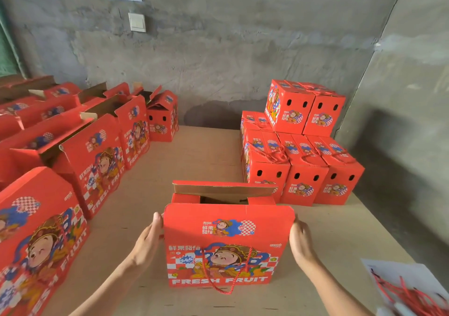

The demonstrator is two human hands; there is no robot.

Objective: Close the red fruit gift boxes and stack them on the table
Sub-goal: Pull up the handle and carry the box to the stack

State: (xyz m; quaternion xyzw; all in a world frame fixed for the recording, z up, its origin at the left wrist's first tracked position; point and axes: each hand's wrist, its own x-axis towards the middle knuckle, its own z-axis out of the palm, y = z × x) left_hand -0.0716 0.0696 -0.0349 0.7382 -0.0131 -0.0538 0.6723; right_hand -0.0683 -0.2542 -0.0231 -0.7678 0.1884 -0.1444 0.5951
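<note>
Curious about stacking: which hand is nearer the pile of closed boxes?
Right. The right hand is just before the pile; the left hand is on the open box's far side.

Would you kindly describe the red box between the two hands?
The red box is printed cardboard, upright on the table, showing a cartoon figure and FRESH FRUIT lettering. Its top is open, the far flap showing its brown inside. A red rope handle hangs on its front. Left hand and right hand touch its upper sides.

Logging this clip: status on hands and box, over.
Left hand, right hand flat against sides of front box. Top flaps not yet closed. Nothing between it and closed stack.
</note>
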